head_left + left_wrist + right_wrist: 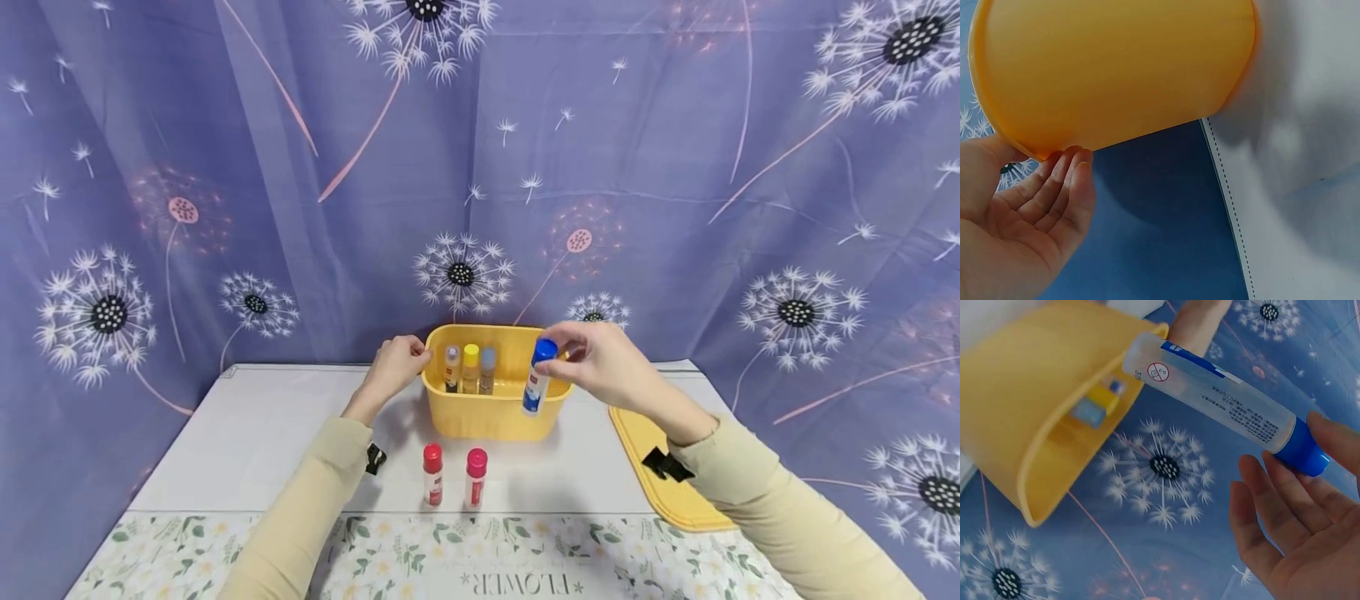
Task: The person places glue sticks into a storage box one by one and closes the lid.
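Observation:
By its blue cap, my right hand (603,358) pinches a clear glue bottle (535,387), tilted over the front right rim of a yellow storage bin (491,419). The right wrist view shows thumb and fingertips on the cap of that glue bottle (1216,394). At the bin's left end, my left hand (397,367) grips the rim; in the left wrist view its fingers (1075,187) touch the outer wall. Inside the bin stand a grey-topped bottle (452,371), a yellow-capped bottle (470,371) and a blue-grey-topped bottle (487,372).
In front of the bin, a red-capped glue bottle (432,475) and a pink-capped glue bottle (476,479) stand upright on the white table (300,442). A yellow lid (637,442) lies at the right, partly under my right forearm. A dandelion-print curtain (360,250) hangs behind.

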`<state>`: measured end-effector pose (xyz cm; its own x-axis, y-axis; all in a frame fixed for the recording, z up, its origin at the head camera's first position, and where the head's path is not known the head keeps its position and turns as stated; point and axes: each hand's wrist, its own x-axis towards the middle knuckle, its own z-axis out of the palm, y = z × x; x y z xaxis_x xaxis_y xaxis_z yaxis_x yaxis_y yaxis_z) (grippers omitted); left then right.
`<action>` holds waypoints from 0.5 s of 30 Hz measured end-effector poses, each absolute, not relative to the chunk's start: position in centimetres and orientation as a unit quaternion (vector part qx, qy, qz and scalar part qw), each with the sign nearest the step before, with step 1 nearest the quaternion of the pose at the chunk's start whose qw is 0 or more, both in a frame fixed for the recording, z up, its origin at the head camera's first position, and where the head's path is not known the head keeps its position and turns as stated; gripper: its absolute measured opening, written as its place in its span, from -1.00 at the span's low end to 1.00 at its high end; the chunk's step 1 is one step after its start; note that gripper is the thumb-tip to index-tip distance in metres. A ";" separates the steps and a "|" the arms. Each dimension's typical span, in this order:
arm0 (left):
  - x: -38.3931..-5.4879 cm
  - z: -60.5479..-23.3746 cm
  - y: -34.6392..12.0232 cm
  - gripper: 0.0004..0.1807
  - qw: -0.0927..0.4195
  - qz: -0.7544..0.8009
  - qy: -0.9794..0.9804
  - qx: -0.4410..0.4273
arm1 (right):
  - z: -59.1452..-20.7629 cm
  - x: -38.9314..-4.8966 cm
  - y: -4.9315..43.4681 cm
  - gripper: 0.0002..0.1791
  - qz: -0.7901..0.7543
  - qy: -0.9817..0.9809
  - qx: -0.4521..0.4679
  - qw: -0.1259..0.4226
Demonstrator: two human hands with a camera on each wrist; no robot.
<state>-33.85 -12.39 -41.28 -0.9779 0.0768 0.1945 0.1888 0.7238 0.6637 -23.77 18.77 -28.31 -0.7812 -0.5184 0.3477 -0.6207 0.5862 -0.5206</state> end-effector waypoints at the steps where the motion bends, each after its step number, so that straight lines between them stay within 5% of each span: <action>1: -33.9 -41.2 -12.4 -0.78 0.077 -0.364 -0.925 -0.072 | -27.9 -24.2 18.7 -0.69 0.317 -0.889 0.320 0.080; 15: -34.2 -41.1 -12.2 -0.77 0.071 -0.352 -0.931 -0.068 | -27.8 -29.6 17.0 -0.70 0.317 -0.905 0.274 0.074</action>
